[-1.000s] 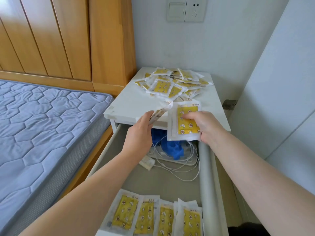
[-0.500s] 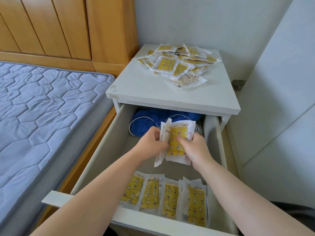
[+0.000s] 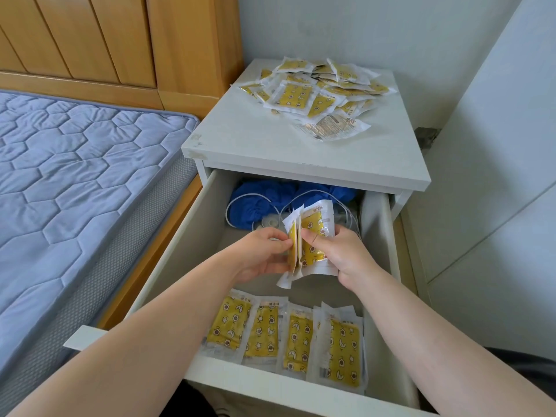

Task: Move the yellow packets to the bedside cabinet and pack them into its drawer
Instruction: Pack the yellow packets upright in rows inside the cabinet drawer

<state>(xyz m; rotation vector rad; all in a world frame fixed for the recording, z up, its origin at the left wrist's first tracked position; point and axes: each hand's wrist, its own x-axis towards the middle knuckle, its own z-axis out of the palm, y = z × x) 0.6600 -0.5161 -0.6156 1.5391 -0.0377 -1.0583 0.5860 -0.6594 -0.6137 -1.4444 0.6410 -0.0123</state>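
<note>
Bedroom corner: pale wall [image 3: 361,31], with a wooden headboard [image 3: 105,40] and blue quilted mattress [image 3: 75,176] off to the left of both hands. The white bedside cabinet [image 3: 270,145] stands beyond the hands, its drawer [image 3: 192,236] pulled open under them.

Left hand [image 3: 258,255] and right hand [image 3: 346,257] meet over the middle of the drawer. Both grasp the held packets [image 3: 316,224], a small upright bundle of yellow packets in clear wrap. Left hand pinches the left-most packet, edge-on to the camera, between thumb and fingers. Right hand curls round the right part of the bundle, thumb on its front face. The bundle is up off the drawer floor, its lower corner hanging between the wrists.

Packet row [image 3: 288,335]: four yellow packets side by side, overlapping, on the drawer floor nearer than the hands, against the drawer front.

Packet heap [image 3: 319,91]: loose pile on the cabinet top, well beyond the hands, toward the back right. One packet at its near edge lies printed-back up.

Past the fingertips, at the back of the drawer: blue cloth [image 3: 255,203] with a white cable [image 3: 228,212] looped over it.
</note>
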